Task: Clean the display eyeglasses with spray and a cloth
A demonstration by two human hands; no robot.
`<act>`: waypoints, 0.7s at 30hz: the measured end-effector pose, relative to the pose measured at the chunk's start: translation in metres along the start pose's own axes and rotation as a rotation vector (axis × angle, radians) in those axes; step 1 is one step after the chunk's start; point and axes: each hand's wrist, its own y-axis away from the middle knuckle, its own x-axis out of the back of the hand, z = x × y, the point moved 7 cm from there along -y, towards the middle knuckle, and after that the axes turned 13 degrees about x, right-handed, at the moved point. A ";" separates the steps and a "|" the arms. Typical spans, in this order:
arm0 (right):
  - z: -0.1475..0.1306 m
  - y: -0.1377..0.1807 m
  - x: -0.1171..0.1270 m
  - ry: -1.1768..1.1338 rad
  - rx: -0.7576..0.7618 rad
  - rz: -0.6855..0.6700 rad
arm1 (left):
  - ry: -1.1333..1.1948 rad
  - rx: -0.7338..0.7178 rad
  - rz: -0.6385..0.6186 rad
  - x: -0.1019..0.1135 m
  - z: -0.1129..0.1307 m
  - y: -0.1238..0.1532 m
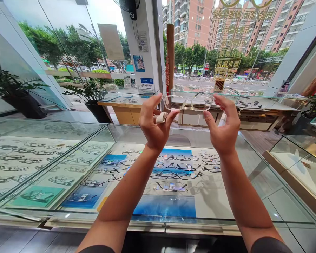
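Together, left hand [155,123] and right hand [225,125], half-curled, pinch eyeglasses [198,102].

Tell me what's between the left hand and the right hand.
In the head view, thin-rimmed glasses span the stretch from the left hand to the right hand.

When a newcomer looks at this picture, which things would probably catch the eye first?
Probably the glasses come first, held up near the centre between the left hand and the right hand. Below them, a glass case shows rows of frames. At the upper right, golden lettering stands out too.
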 end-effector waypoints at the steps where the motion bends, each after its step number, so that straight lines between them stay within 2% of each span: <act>1: -0.002 0.000 0.000 0.013 0.009 0.010 | 0.022 0.013 -0.017 -0.002 -0.003 -0.001; 5: -0.009 0.001 -0.003 0.075 0.045 0.010 | 0.095 0.044 -0.065 -0.008 -0.015 -0.005; 12: -0.014 0.003 -0.004 0.049 0.063 0.016 | 0.120 0.091 -0.135 -0.019 -0.028 -0.002; 21: 0.000 0.008 -0.013 -0.062 -0.057 -0.009 | 0.017 0.060 0.013 -0.012 -0.016 0.012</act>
